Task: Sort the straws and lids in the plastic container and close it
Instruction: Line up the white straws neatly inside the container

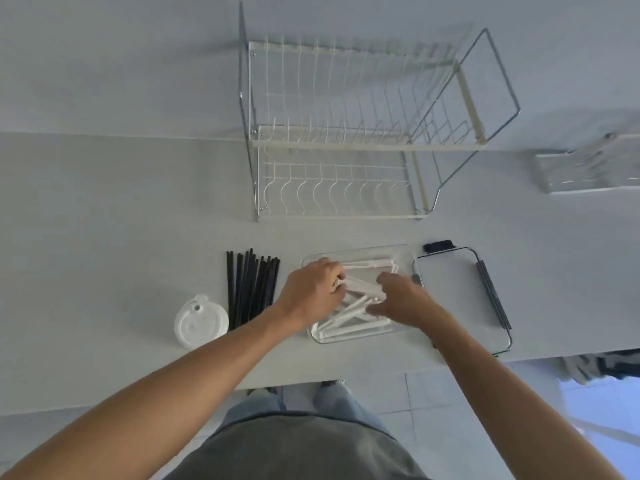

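So the clear plastic container [360, 252] sits near the counter's front edge, full of white straws [349, 323]. Left hand [313, 292] pinches one, right hand [401, 301] hovers spread over them. Black straws [251, 289] and round white lids [201, 322] lie left, container lid [453, 296] right, dish rack [346, 133] behind.

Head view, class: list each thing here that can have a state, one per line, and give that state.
plastic container: open, lid off, white straws inside.
container lid: off, flat on the table right of the container.
white straws: jumbled in the container.
black straws: bundled on the table, outside the container.
cup lids: stacked on the table, outside the container.
left hand: gripping white straws.
right hand: fingers on white straws; grip unclear.
dish rack: holds nothing.
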